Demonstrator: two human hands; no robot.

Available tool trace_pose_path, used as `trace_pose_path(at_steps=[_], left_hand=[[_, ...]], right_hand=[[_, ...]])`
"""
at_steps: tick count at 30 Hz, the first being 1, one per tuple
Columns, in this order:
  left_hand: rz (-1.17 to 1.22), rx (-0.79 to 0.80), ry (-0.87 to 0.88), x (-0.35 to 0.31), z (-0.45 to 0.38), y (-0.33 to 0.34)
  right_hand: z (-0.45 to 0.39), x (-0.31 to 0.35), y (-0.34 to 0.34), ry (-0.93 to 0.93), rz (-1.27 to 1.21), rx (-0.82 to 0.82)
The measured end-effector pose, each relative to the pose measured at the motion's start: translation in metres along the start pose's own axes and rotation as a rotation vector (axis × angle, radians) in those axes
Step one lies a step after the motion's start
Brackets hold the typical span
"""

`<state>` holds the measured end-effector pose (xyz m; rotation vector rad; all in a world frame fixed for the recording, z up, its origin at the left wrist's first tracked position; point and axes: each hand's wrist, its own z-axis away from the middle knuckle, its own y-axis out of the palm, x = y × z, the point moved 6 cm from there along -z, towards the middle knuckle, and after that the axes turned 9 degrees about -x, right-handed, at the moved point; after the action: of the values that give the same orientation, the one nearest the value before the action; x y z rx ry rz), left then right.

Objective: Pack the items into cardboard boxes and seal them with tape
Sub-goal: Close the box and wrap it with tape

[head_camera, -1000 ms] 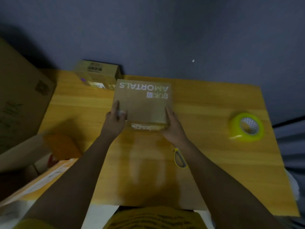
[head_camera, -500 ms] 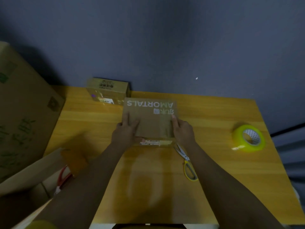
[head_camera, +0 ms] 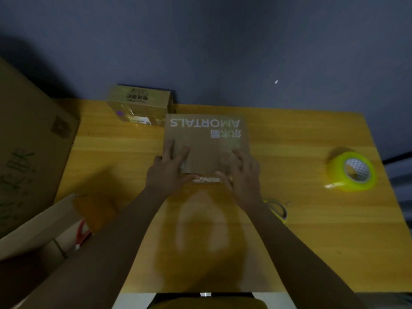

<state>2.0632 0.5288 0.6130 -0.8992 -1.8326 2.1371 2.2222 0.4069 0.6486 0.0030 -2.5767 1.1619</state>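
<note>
Head view: 2 boxes (head_camera: pixel 206 143) (head_camera: pixel 139 105), 1 tape roll (head_camera: pixel 351 171) on table (head_camera: pixel 312 230). Left hand (head_camera: pixel 168 172), right hand (head_camera: pixel 243 175) flat on near box, fingers spread. Scissors (head_camera: pixel 277 209) half hidden by right arm.

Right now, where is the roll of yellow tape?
In the head view the yellow tape roll lies on the wooden table near its right edge, well to the right of the AMORTALS box and apart from both hands.

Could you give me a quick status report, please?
Both hands, left and right, flat on the box. Tape untouched at right. Scissors beside right wrist.
</note>
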Motion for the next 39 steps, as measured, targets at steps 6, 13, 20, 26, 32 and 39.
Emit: trace_pose_path(at_steps=[6, 13, 20, 26, 32, 39], left_hand=[[0.054, -0.020, 0.011, 0.000, 0.002, -0.001], [0.071, -0.028, 0.029, 0.007, -0.001, 0.002], [0.100, -0.019, 0.035, 0.007, -0.003, 0.003], [0.031, 0.039, 0.046, 0.002, -0.005, 0.002], [-0.049, -0.128, 0.142, -0.026, -0.042, -0.019], [-0.135, -0.136, 0.170, -0.025, -0.050, 0.005]], right_hand=[[0.045, -0.006, 0.029, 1.141, -1.160, 0.091], [0.083, -0.030, 0.067, 1.547, -0.855, 0.310], [0.047, -0.022, 0.036, 0.866, -0.616, 0.189], [0.061, -0.023, 0.048, 0.919, -0.446, 0.500], [-0.024, -0.006, 0.008, 0.304, -0.135, 0.188], [-0.042, -0.023, 0.080, 0.213, 0.233, 0.579]])
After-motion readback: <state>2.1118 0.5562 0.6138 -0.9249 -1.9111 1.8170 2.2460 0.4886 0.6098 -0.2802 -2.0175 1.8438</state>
